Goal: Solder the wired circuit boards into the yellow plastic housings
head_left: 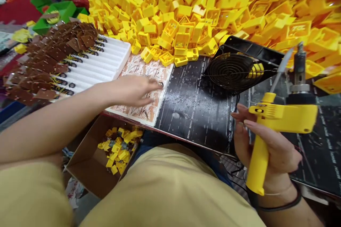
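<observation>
One yellow soldering gun (287, 117), tip up, at the right of the frame

The gun stands nearly upright over the worktop's right side, its handle lying in the right hand (277, 149). That hand is curled around the handle, though loosely; the nearest fingers bend without pressing hard, as far as can be seen. The metal tip (299, 67) points to the top of the frame, which probably keeps the working end clear of skin and worktop; a pale pointed tube (282, 67) leans up beside it. Just left of these, a black fan (227, 72) sits tilted, perhaps placed to carry fumes off.

Left of centre, the left hand (130, 89) reaches over a patterned sheet (135, 110), palm down, fingers partly bent. A small round shiny thing (160, 84) shows at its fingertips; whether it is gripped, I cannot tell.

Past that forearm, a white ridged tray (110, 55) holds brown boards (57, 51) with yellow wires and black round parts; its grooves likely keep them in rows. Open-sided yellow housings (182, 39) are heaped across the top of the frame, seemingly for easy reach. Below the worktop, left of centre, a cardboard box (86, 163) contains more yellow pieces (119, 152) and some greyish bits. At upper left, a green bin (66, 9) has something yellow in it.
</observation>
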`<state>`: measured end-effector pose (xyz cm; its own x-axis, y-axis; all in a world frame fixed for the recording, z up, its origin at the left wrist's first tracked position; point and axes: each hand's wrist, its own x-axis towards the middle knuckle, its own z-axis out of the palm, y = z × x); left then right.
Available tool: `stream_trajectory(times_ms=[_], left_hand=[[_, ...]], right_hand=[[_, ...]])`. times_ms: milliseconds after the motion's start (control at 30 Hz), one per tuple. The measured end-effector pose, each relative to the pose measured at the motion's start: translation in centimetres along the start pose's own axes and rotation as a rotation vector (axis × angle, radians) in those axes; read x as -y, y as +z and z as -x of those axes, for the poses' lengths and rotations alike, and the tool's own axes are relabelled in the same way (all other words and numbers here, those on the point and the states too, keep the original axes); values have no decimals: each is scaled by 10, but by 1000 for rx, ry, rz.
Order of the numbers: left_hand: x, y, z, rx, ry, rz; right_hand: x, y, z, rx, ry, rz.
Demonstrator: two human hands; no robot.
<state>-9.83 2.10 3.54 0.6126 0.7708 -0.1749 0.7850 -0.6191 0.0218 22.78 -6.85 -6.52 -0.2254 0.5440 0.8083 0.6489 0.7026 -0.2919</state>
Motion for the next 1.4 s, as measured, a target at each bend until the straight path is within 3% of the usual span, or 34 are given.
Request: stream_trajectory(times_ms=[33,167,233,300,633,833,1000,1100,1233,1333,1400], left_hand=[[4,8,-32,-61,-36,20],[28,33,-148,-500,-263,191],[34,39,-180,-560,-398,234],[30,39,-188,-503,-442,188],[-31,24,-101,-198,-53,-75],[-56,33,-57,-217,301,-135],[-67,56,-33,-354,472,1],[-66,68,-28,-420,510,136],[-63,73,-20,-452,460,318],[-60,72,-11,-483,411,347],[-58,73,-8,-488,373,248]], right_hand=[[-3,3,2,-8,2,7],[-11,13,8,-47,0,30],[-12,15,8,-56,10,29],[-12,15,7,-58,29,14],[-9,13,7,-19,113,-41],[-7,13,14,66,153,-17],[7,17,4,251,110,-72],[13,29,-7,285,67,-40],[16,44,-18,311,31,21],[18,37,-23,316,21,59],[21,25,-26,364,21,130]])
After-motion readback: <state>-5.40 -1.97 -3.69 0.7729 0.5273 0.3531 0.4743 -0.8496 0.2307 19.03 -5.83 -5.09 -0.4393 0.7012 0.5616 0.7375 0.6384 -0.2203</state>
